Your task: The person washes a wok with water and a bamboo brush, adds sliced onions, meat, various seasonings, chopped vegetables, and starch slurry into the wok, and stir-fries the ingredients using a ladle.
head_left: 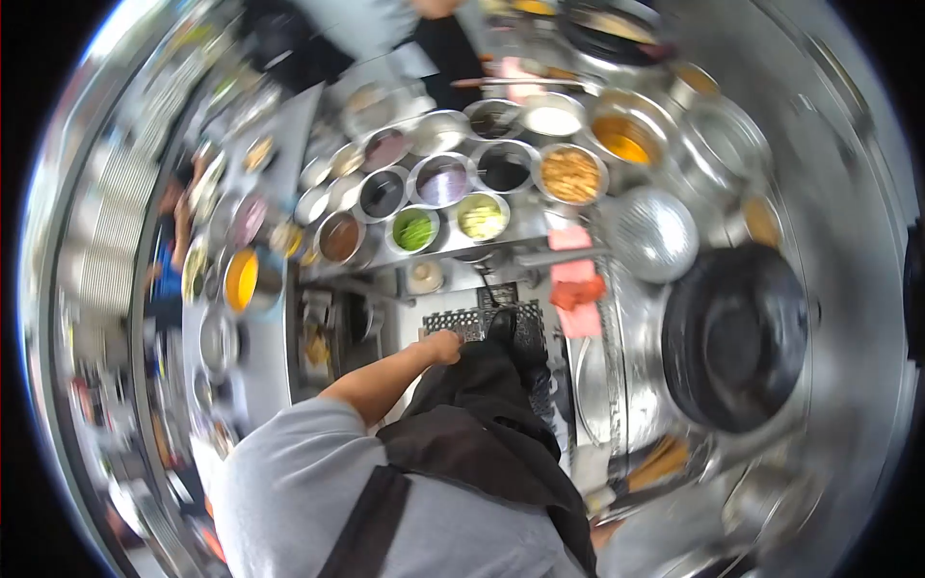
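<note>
My left hand (444, 347) hangs in front of my dark apron, above the perforated black floor mat (462, 320). Its fingers are curled closed; whatever they hold, if anything, is hidden. At the lower right, a small part of what looks like my right hand (605, 534) shows beside my body, its fingers hidden. A large black wok (737, 337) sits on the stove to my right. Beyond it lies a perforated metal strainer (655, 234), its handle reaching left across a pink cloth (581, 323) with a red cloth bundle (578, 291) on it.
Ahead, a counter carries several metal bowls, including chopped greens (415, 229), pale cut pieces (482, 218) and golden fried pieces (570, 175). A pot of orange liquid (624, 140) stands behind. Left is another counter with a yellow-filled container (243, 279). Other people stand at the far side and left.
</note>
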